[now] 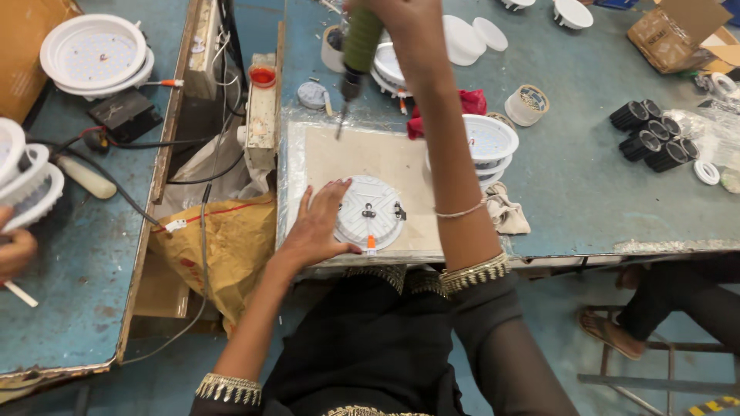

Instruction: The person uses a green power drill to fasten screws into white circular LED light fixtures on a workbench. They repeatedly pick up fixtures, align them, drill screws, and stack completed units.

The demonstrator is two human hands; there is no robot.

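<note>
- Lamp [370, 213], round and white, lies back-up on the board [347, 158] at the counter [586, 177] near edge.
- Left hand [316, 227] lies open with spread fingers on the lamp's left rim, pressing rather than gripping.
- Right hand [401, 19] is closed round a green screwdriver [356, 54], its tip hanging just beyond the lamp, clear of it.
- Lamp looks light, stiff and smooth, likely to slide; the rim seems the safest hold, away from the clips and orange wire end.
- Brown carton [674, 35] sits far right of the lamp; tape roll [528, 104] nearer; yellow-brown sack [223, 246] hangs left of it.
</note>
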